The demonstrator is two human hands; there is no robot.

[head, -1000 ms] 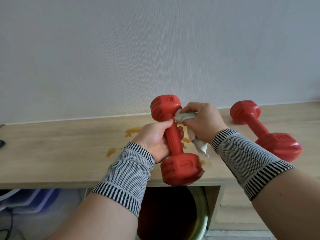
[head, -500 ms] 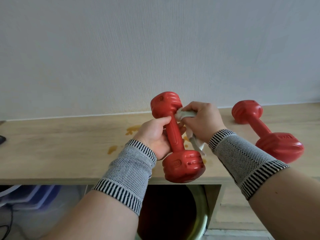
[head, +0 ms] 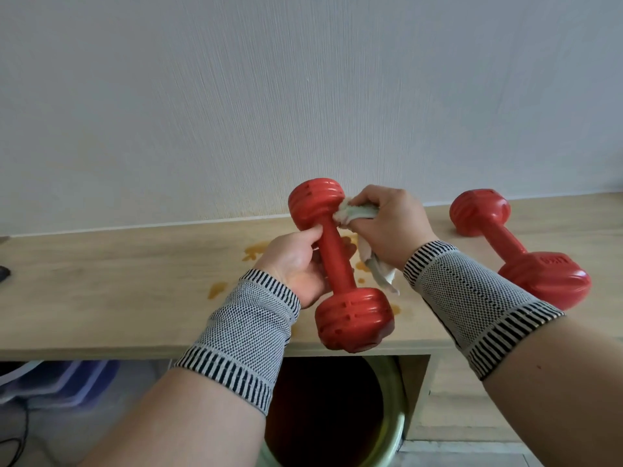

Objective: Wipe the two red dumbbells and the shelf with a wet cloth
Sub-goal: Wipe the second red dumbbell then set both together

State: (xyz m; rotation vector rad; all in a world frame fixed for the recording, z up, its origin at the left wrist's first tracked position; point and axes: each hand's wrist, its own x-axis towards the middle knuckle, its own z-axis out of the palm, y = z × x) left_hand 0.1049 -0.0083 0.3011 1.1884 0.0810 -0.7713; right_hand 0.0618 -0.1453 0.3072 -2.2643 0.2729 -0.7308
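Note:
My left hand (head: 298,261) grips the bar of a red dumbbell (head: 354,318), held up over the front of the wooden shelf (head: 118,284). My right hand (head: 387,224) holds a crumpled pale cloth (head: 357,212) against the bar just under the far head; the cloth's tail hangs down below the hand. A second red dumbbell (head: 539,264) lies on the shelf at the right. Orange-brown spill stains (head: 256,249) mark the shelf under and left of the held dumbbell.
A white wall rises behind the shelf. Below the shelf front sits a round dark bucket with a pale green rim (head: 391,429). Blue plastic items (head: 60,382) and cables lie under the shelf at the left. A dark object (head: 4,273) shows at the left edge.
The held dumbbell has turned in my left hand, its ribbed faces now toward me. My right hand with the cloth stays at the upper end of the bar.

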